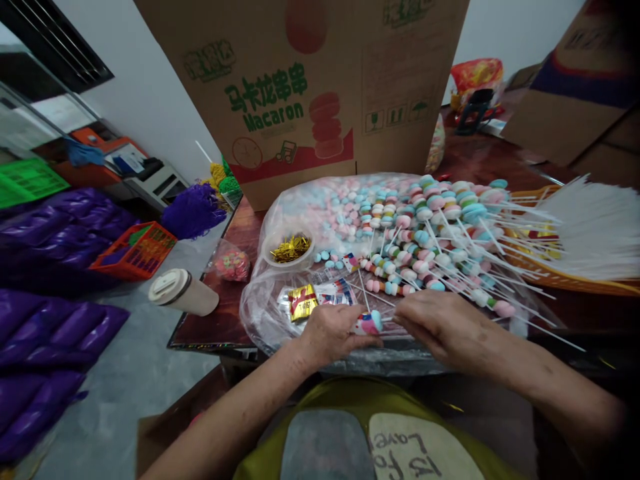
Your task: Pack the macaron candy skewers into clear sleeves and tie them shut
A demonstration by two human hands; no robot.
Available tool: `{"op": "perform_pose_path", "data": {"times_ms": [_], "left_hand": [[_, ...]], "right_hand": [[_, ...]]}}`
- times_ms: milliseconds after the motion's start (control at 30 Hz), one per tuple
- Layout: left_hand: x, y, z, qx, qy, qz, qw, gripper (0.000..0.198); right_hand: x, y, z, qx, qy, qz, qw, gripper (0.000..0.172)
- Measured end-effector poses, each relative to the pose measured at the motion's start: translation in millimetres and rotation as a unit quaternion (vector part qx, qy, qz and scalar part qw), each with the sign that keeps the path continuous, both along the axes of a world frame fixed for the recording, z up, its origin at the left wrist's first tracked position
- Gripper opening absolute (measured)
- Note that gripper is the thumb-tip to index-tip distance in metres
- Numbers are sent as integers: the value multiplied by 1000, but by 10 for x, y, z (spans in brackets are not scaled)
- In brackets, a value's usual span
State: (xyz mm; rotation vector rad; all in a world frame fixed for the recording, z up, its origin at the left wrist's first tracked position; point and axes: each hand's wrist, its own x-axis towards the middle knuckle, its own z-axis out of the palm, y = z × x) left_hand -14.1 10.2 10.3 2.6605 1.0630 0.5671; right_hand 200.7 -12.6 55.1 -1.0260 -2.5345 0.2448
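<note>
My left hand [336,333] is closed around a small candy piece [374,322], pale blue at its end, with a printed wrapper about it. From the candy a short bit of white stick leads right to my right hand [447,327], whose fingers press together at it. Just beyond my left hand lie printed wrappers [337,295] and a gold packet [303,303]. Marshmallow skewers [425,257] in pink, blue, white and brown are heaped behind my right hand, sticks pointing right. Gold twist ties [291,248] fill a white bowl [270,260].
A clear plastic sheet [257,313] covers part of the table. A tall Macaron carton [350,87] stands behind. White sticks [600,227] lie in an orange basket [590,285] at right. A lidded cup [187,293] sits at the left edge; purple bags [45,353] are on the floor.
</note>
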Motion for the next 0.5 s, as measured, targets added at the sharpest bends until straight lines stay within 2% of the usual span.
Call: {"op": "perform_pose_path", "data": {"times_ms": [67,200,300,367,400,433,500], "left_hand": [[31,12,-17,-11,18,-10,1000,51],[111,22,-12,-106,24,-8,994,42],[103,9,90,-134,-15,50,990,44],[34,32,209,-226,-53,26,972,53],[-14,57,272,-314,-66,-16,947,58],[-62,90,328,-420,-66,-70,902,59],[-133,153,402,-600,-42,-160,782,53]], "right_hand": [[-22,3,2,-6,-7,7,1000,19],[-86,-14,-24,-7,-25,23,999,21],[-62,-25,-87,15,-3,22,1000,21],[4,-32,-101,49,20,39,998,20],[43,-37,-88,68,29,54,996,19],[83,-44,-60,85,37,71,993,19],[148,-60,30,111,44,105,987,18]]}}
